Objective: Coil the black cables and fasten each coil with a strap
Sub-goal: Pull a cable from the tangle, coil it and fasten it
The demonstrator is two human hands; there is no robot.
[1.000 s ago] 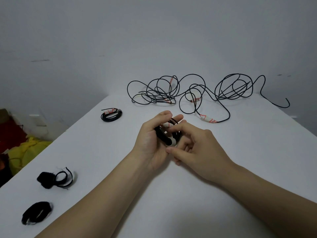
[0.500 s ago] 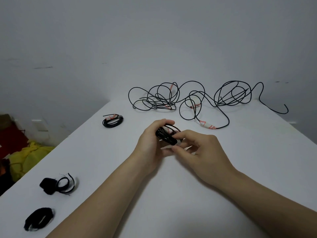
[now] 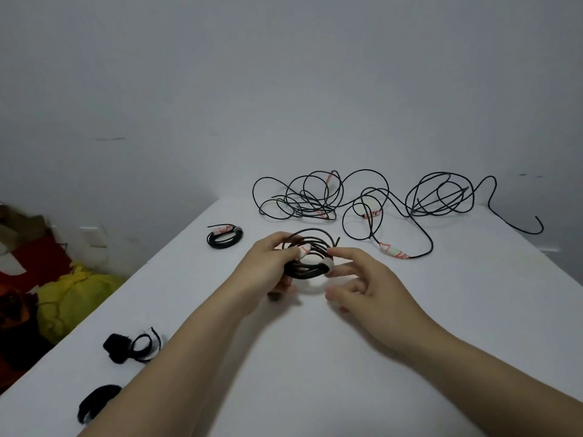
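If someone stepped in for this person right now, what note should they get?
Left hand grips the coil. Right hand has fingertips at its strap; whether it pinches is unclear.
Done: one tied coil lies on the table.
To do: finish this strap, then coil the loose cables at the far edge.
Spare straps lie near left.

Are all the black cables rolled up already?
No, loose cables lie tangled at the far end of the table.
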